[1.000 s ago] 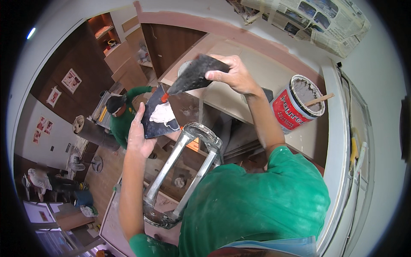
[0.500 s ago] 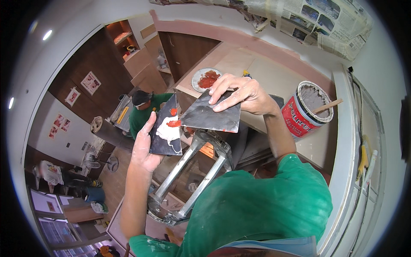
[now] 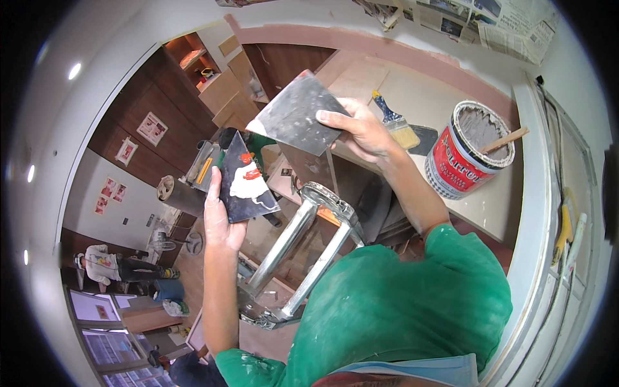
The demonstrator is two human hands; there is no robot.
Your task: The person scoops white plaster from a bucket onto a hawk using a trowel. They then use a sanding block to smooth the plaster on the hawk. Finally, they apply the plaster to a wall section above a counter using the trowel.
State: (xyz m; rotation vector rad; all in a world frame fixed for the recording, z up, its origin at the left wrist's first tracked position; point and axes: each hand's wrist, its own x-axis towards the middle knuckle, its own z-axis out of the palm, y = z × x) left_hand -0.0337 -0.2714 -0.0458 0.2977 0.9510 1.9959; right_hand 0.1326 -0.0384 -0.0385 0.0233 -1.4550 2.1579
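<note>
My left hand (image 3: 224,222) supports a dark flat putty board (image 3: 233,201), its thumb along the left edge. On the board lies a smear of white putty (image 3: 248,188) with dabs of red paste (image 3: 247,169) on and above it. My right hand (image 3: 362,132) grips a dark, flat, four-cornered spreader (image 3: 298,115), thumb on the face towards me. The spreader is held up and to the right of the board, apart from it. Pale residue marks its left corner, and a little red shows at its far edge.
An open red tub (image 3: 461,155) of grey filler, with a wooden stick (image 3: 505,139) in it, stands on the right worktop. A paintbrush (image 3: 396,122) lies left of it. Below my hands is a metal stepladder frame (image 3: 284,248). Other people (image 3: 106,266) are at the left.
My right hand has lifted the spreader up and left, away from the putty board. The dish of red paste is now out of sight, and the paintbrush shows more fully.
</note>
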